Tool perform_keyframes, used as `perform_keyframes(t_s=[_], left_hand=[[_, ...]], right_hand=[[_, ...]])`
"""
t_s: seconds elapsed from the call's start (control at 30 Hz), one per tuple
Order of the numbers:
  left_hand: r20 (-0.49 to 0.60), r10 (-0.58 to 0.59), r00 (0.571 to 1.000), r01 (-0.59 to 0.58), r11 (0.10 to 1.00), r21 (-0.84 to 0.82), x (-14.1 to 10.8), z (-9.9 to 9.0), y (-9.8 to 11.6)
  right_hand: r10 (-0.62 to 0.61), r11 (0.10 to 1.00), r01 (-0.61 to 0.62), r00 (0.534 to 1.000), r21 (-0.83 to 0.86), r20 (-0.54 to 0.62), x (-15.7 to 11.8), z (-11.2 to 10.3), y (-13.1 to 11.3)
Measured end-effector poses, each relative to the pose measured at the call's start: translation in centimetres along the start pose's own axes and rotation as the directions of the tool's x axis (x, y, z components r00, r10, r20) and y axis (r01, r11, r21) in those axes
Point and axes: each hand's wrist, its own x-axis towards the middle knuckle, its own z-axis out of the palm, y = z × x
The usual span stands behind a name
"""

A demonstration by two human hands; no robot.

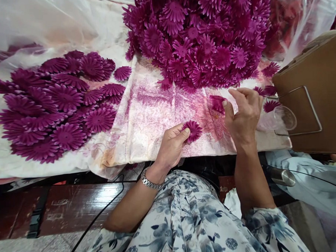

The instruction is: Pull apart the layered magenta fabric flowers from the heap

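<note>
A: Head view, our only one. What do we record of the hands?

B: We find the left hand (170, 146) closed in a pinch on one purple flower (193, 131), over the cloth's (153, 111) near edge. The right hand (243, 119) is half curled, thumb and forefinger slightly parted, beside a second flower (217, 103); whether they touch it, we cannot tell.

A: Step?

B: We judge: handling flowers singly. The next move calls for a steady left pinch and precise right fingertips.

A: Counts?

B: Two heaps, one tall (192, 47), one low (65, 99), too overlapped to count; four loose flowers (271, 106) near one cardboard box (308, 101); one clear cup (286, 118).
</note>
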Motion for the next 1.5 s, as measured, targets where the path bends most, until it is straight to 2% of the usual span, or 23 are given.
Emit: perform_keyframes(t_s=[0.07,0.13,0.2,0.23,0.33,0.43,0.53,0.6,0.67,0.73,0.83,0.9,1.0,1.1,1.2,1.27,1.33,1.37,1.43,1.5], left_hand=[[-0.001,-0.021,1.0,0.021,1.0,-0.023,0.1,0.0,0.2],[-0.003,-0.051,0.999,0.05,0.998,-0.03,0.2,-0.1,0.4],[0.002,-0.079,0.997,0.079,0.997,-0.026,0.2,-0.3,0.6],[0.008,-0.09,0.996,0.09,0.996,-0.014,0.2,-0.3,0.6],[0.037,-0.082,0.996,0.08,0.996,0.031,0.1,-0.5,0.4],[0.06,-0.037,0.998,0.035,0.999,0.038,0.0,-0.4,0.2],[0.046,-0.007,0.999,0.005,0.999,0.033,-0.1,-0.3,0.1],[0.021,-0.009,1.0,0.009,1.0,0.024,0.0,-0.4,0.1],[-0.004,-0.026,1.0,0.026,1.0,0.006,0.1,-0.4,0.2],[-0.011,-0.046,0.999,0.046,0.999,-0.015,0.3,-0.5,0.3],[0.001,-0.087,0.996,0.087,0.996,-0.029,0.4,-0.6,0.4],[0.005,-0.117,0.993,0.117,0.993,-0.012,0.4,-0.6,0.5],[0.014,-0.11,0.994,0.11,0.994,0.006,0.3,-0.6,0.5],[0.03,-0.057,0.998,0.057,0.998,0.011,0.1,-0.4,0.3],[0.048,-0.039,0.998,0.038,0.999,0.021,-0.1,-0.3,0.3],[0.044,-0.043,0.998,0.042,0.999,0.016,-0.1,-0.3,0.3],[0.024,-0.047,0.999,0.046,0.999,0.014,0.0,-0.4,0.3],[0.014,-0.049,0.999,0.049,0.999,0.013,0.1,-0.5,0.3],[0.006,-0.057,0.998,0.057,0.998,-0.002,0.2,-0.7,0.3],[0.011,-0.082,0.997,0.083,0.996,-0.029,0.3,-0.8,0.4]], right_hand=[[-0.107,0.984,0.095,0.991,0.149,0.08,-0.4,-0.2,-1.0],[-0.258,0.919,0.183,0.949,0.349,0.181,-1.2,-0.1,-2.6],[-0.339,0.869,0.203,0.909,0.451,0.244,-1.9,0.3,-4.0],[-0.342,0.866,0.198,0.905,0.46,0.253,-2.1,0.5,-4.5],[-0.334,0.876,0.208,0.912,0.435,0.238,-2.4,1.0,-5.0],[-0.295,0.912,0.218,0.937,0.347,0.185,-2.0,1.3,-4.0],[-0.12,0.987,0.114,0.992,0.114,0.049,-0.9,1.0,-1.6],[-0.018,0.999,0.017,0.999,-0.046,-0.031,-0.1,0.5,0.0],[0.001,0.995,-0.004,1.0,-0.096,-0.027,0.3,-0.1,0.5],[-0.072,0.997,0.07,0.995,0.03,0.073,0.1,-0.3,-0.3],[-0.275,0.922,0.182,0.929,0.343,0.246,-1.0,0.1,-2.9],[-0.34,0.88,0.201,0.899,0.431,0.275,-1.7,0.7,-4.3],[-0.334,0.876,0.195,0.905,0.441,0.265,-2.2,1.4,-5.1],[-0.294,0.901,0.19,0.929,0.391,0.226,-1.9,1.6,-4.3],[-0.142,0.976,0.124,0.986,0.177,0.09,-0.8,1.3,-2.0],[-0.047,0.999,0.047,0.999,-0.012,0.012,0.0,0.8,-0.4],[-0.029,0.994,0.029,1.0,-0.104,0.009,0.5,0.2,0.3],[-0.053,0.995,0.056,0.998,-0.083,0.033,0.5,0.0,0.2],[-0.165,0.984,0.155,0.978,0.085,0.128,0.0,-0.1,-0.9],[-0.308,0.925,0.239,0.927,0.297,0.214,-0.8,0.2,-2.5]])
